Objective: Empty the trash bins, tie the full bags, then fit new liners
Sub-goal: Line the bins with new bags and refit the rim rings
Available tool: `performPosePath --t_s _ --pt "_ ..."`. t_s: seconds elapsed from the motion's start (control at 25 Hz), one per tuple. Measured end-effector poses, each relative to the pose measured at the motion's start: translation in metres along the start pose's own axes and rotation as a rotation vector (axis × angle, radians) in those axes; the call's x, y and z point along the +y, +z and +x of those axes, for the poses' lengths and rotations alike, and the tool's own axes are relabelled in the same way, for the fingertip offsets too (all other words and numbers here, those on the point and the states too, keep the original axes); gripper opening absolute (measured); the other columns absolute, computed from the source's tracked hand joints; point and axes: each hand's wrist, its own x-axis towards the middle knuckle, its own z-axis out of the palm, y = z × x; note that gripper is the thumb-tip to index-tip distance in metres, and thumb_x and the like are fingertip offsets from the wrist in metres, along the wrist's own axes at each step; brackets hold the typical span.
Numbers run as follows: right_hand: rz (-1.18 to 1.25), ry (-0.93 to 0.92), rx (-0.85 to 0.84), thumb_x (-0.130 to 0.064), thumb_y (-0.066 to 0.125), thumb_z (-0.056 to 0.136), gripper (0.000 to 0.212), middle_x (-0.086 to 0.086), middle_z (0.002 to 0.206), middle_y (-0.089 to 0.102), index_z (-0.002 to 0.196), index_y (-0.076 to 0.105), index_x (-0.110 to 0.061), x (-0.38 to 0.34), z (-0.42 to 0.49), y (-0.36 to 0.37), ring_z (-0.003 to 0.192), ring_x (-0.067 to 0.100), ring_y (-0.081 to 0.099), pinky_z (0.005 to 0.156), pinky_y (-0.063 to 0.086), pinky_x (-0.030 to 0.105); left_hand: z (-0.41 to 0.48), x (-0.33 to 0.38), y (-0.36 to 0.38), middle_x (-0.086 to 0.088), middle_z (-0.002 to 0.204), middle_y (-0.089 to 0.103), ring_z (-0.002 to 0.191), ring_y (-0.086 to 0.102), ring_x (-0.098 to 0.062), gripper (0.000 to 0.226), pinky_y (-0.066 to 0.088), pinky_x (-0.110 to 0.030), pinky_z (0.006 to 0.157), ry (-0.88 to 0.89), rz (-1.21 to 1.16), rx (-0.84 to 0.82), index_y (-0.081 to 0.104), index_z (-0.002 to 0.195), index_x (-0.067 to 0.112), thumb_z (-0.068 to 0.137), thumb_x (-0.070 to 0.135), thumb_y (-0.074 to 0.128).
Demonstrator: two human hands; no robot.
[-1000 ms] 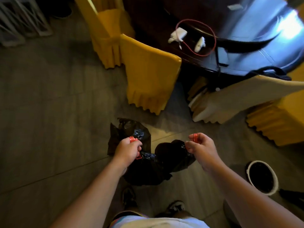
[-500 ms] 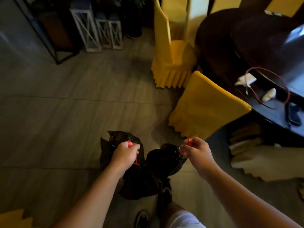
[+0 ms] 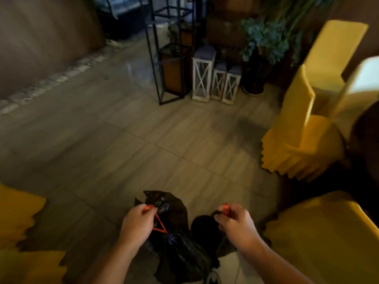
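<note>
A black trash bag point(image 3: 184, 253) hangs in front of me, low in the view, its gathered top pulled apart sideways. My left hand point(image 3: 137, 224) grips one red drawstring loop point(image 3: 159, 223) at the bag's left side. My right hand point(image 3: 238, 222) grips the other red drawstring point(image 3: 225, 209) at the right side. Both fists are closed round the strings and held about a forearm's length apart. The bag's lower part falls between my arms and hides my feet. No bin is in view.
Yellow-covered chairs stand at right point(image 3: 303, 140), lower right point(image 3: 324, 232) and lower left point(image 3: 18, 222). White lanterns point(image 3: 215, 80), a black metal stand point(image 3: 170, 64) and a potted plant point(image 3: 264, 44) line the far side. Tiled floor point(image 3: 133, 144) lies ahead.
My view has swung left, away from the dark table and the bin, toward the lanterns and plant. Both hands keep their grip on the red drawstrings, with the bag still between them.
</note>
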Motion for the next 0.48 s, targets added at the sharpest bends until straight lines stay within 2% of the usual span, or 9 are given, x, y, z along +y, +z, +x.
performPosePath --t_s 0.08,0.12,0.24,0.36,0.48 --pt "-0.049 -0.017 -0.043 -0.025 0.080 0.086 0.019 -0.007 0.083 0.077 0.103 0.074 -0.028 -0.032 0.036 0.016 0.078 0.012 0.077 0.085 0.065 0.043 0.028 0.014 -0.016 -0.004 0.075 0.075 0.074 0.074 -0.022 0.026 0.059 -0.048 0.076 -0.016 -0.062 0.065 0.078 0.077 0.023 0.096 0.039 0.069" --pt "-0.075 -0.023 -0.063 -0.026 0.080 0.085 0.019 -0.007 0.082 0.077 0.103 0.074 -0.028 -0.047 0.052 0.026 0.078 0.012 0.077 0.086 0.064 0.045 0.040 0.018 -0.024 -0.003 0.073 0.074 0.073 0.073 -0.020 0.026 0.058 -0.047 0.074 -0.021 -0.078 0.086 0.078 0.078 0.021 0.096 0.036 0.070" --pt "-0.142 -0.058 -0.112 -0.029 0.079 0.078 0.022 -0.004 0.080 0.077 0.099 0.074 -0.027 -0.089 0.100 0.062 0.078 0.014 0.077 0.087 0.064 0.050 0.084 0.029 -0.050 0.000 0.065 0.069 0.061 0.068 -0.013 0.026 0.051 -0.032 0.057 -0.058 -0.157 0.110 0.078 0.079 0.017 0.100 0.032 0.069" --pt "-0.166 -0.073 -0.124 -0.027 0.079 0.077 0.015 -0.004 0.080 0.076 0.092 0.075 -0.029 -0.131 0.152 0.108 0.078 0.016 0.077 0.085 0.064 0.051 0.139 0.038 -0.079 -0.002 0.074 0.071 0.072 0.070 -0.020 0.025 0.050 -0.033 0.063 -0.093 -0.235 0.119 0.080 0.084 0.020 0.100 0.034 0.067" --pt "-0.192 -0.065 -0.126 -0.027 0.080 0.077 0.016 -0.005 0.079 0.076 0.088 0.076 -0.039 -0.172 0.199 0.161 0.077 0.015 0.078 0.081 0.066 0.047 0.201 0.047 -0.109 -0.004 0.071 0.065 0.067 0.063 -0.022 0.025 0.046 -0.038 0.066 -0.104 -0.321 0.085 0.077 0.086 0.010 0.099 0.029 0.066"
